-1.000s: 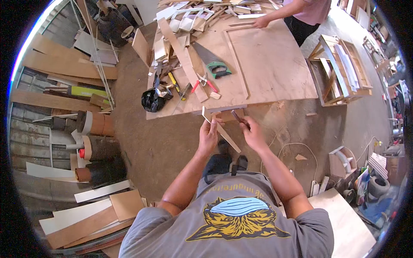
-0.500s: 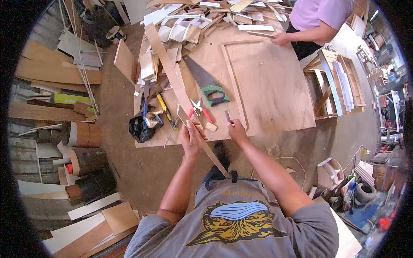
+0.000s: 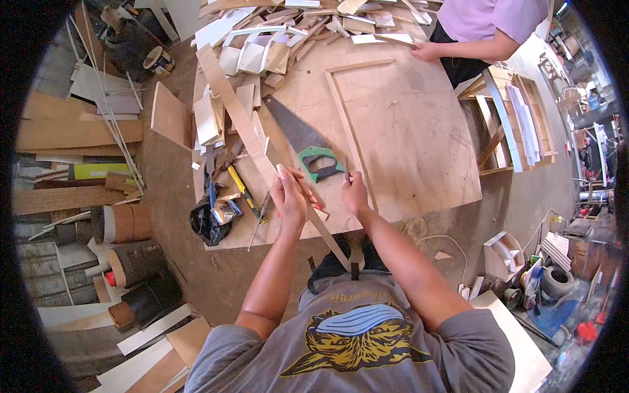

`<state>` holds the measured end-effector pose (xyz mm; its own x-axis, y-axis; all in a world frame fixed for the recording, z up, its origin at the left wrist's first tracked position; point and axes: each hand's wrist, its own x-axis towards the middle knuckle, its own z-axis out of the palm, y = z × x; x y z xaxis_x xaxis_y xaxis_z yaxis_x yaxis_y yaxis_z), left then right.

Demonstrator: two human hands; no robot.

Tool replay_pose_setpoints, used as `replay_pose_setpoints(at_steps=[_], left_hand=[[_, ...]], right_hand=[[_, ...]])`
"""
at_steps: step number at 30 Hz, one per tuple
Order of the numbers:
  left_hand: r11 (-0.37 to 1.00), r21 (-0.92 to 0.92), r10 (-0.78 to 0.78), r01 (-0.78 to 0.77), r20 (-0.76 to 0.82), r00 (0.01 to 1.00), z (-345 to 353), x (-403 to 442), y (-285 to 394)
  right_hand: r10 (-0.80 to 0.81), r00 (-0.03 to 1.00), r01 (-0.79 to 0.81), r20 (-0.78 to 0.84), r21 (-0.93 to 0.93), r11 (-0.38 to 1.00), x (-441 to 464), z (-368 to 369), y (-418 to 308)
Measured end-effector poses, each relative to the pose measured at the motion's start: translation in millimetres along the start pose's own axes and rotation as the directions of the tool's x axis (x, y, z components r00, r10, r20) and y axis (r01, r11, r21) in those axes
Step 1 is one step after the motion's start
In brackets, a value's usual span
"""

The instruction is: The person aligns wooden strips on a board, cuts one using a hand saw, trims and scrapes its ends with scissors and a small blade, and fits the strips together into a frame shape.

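Note:
My left hand point(image 3: 290, 198) is closed around a long thin wooden strip point(image 3: 237, 111), which runs from the scrap pile down to my waist. A narrow white sliver stands up by the strip just above my fingers. My right hand point(image 3: 354, 195) grips a short, dark brown stick-like tool point(image 3: 346, 168); its exact kind is unclear. Beyond the hands lies a handsaw point(image 3: 318, 162) with a green and black handle. Red-handled pliers point(image 3: 317, 200) are mostly hidden behind my left hand. A yellow and black utility knife point(image 3: 244, 192) rests to the left.
Wood offcuts point(image 3: 288, 49) are heaped at the back of the plywood-topped table point(image 3: 426, 144). A thin wooden frame point(image 3: 347, 118) lies on it. A black plastic bag point(image 3: 208, 224) sits at the left corner. A person in a pink shirt point(image 3: 488, 23) stands at the far right, holding a strip.
The view has shifted, and the table sits lower and further left. My hands are further over the table, with my left hand now covering most of the pliers. Both keep their holds.

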<state>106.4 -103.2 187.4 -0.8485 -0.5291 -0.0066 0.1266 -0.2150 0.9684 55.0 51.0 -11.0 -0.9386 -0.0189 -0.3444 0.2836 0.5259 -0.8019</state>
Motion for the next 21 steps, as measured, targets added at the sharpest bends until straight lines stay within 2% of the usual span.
replay_pose_setpoints(at_steps=[2, 5, 8, 12, 15, 18, 19, 21], left_hand=[[1.000, 0.008, 0.001, -0.001, -0.003, 1.000, 7.0, 6.0, -3.4], [1.000, 0.010, -0.027, 0.027, -0.055, 0.998, 19.4, 12.7, -1.6], [0.997, -0.028, -0.069, 0.065, -0.155, 0.986, 28.3, 24.1, -4.2], [0.996, -0.029, -0.089, 0.084, -0.250, 0.964, 53.8, 51.3, 1.6], [0.994, -0.060, -0.109, 0.097, -0.272, 0.956, 92.8, 80.5, 10.4], [0.992, -0.023, -0.127, 0.125, -0.166, 0.978, 133.3, 112.7, -8.8], [0.976, -0.034, -0.219, 0.217, -0.114, 0.969, 146.7, 117.9, -13.0], [0.957, 0.225, -0.167, 0.185, -0.098, 0.981, 168.9, 131.5, -54.6]], right_hand=[[-0.063, 0.993, 0.061, 0.099, 0.017, 0.998, 10.8, -5.2, 5.5], [-0.159, 0.975, 0.169, 0.157, -0.049, 0.984, 14.7, -9.9, 10.4], [-0.208, 0.958, 0.208, 0.197, 0.022, 0.978, -5.5, -50.2, -29.3], [-0.264, 0.845, 0.075, 0.465, 0.385, 0.920, -24.6, -86.3, -55.3], [-0.364, 0.789, 0.043, 0.495, 0.547, 0.836, -34.8, -119.1, -89.5], [-0.255, 0.779, 0.041, 0.573, 0.359, 0.932, -6.6, -158.5, -92.6], [-0.298, 0.829, 0.126, 0.473, 0.360, 0.924, 7.0, -158.3, -75.3], [-0.262, 0.920, 0.205, 0.291, 0.212, 0.955, 37.5, -171.0, -46.7]])
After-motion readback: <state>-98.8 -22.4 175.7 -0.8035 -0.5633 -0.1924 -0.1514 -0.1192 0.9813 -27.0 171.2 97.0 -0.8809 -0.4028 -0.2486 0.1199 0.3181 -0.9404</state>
